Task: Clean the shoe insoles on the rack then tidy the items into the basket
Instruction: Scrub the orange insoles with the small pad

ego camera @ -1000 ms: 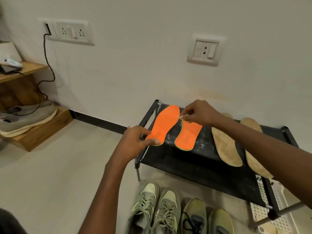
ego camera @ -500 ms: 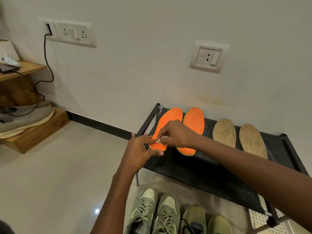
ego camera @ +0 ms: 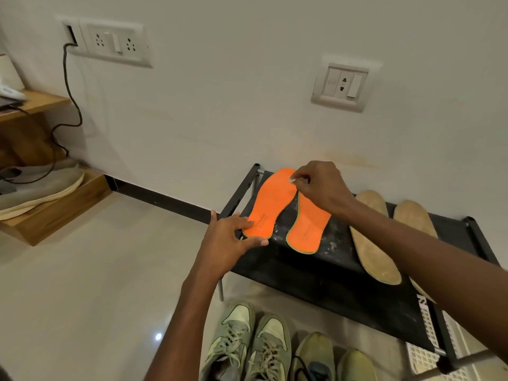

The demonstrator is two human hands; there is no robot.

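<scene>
- Orange is the colour of the two insoles lying side by side on the black rack top [ego camera: 324, 273]; the left orange insole [ego camera: 270, 200] lies flat, and I think that is so it can be rubbed clean
- The left hand [ego camera: 229, 243] holds the heel end of that insole, thumb under the edge and fingers on top, most likely to stop it sliding while it is cleaned
- The right hand [ego camera: 320, 188] is curled at the toe end and pinches something small and pale; it is too small to tell what it is, maybe a little wipe
- The right arm reaches across from the right, over the right orange insole [ego camera: 309, 229], whose toe end it hides
- The left arm comes up from below, with the wrist bent up to the rack edge
- White dusty marks sit on the rack around the orange insoles, so I think the cleaning is not done
- Two tan insoles [ego camera: 373, 243] lie flat on the rack further right, just beside each other, and no hand touches them
- A white basket [ego camera: 428, 356] with holes sits low at the right, partly under the rack, and looks ready for the tidy-up
- Green sneakers [ego camera: 247, 345] stand on the floor under the rack
</scene>
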